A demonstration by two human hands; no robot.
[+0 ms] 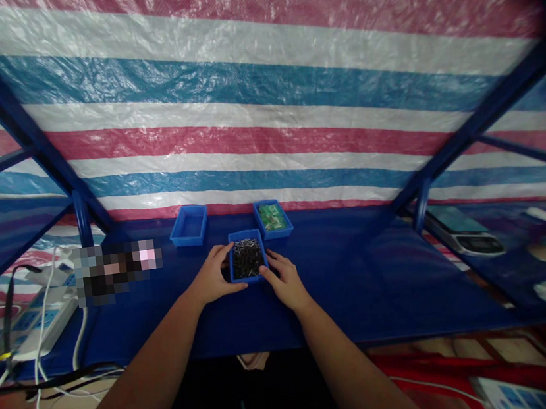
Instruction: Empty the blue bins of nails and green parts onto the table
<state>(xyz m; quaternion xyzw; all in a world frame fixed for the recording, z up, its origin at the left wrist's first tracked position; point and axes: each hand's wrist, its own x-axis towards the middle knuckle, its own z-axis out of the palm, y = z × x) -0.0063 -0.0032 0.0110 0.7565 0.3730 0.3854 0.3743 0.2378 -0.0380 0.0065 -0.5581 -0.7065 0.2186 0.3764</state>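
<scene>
Between my hands is a small blue plastic bin holding a heap of small dark and silvery pieces that look like screws. My left hand grips the bin's left side, its thumb at the near left corner and its fingers at the far left. On the right side my right hand grips it too, with the thumb on the near right corner. Behind, to the left, sits an empty blue bin. Another blue bin, behind to the right, contains green-and-white small packets.
The bins are on a blue table with a striped sheet behind. Power strips and tangled cables lie at the left. A scale stands at the right beyond a blue frame post. A blurred-out patch covers something at the left.
</scene>
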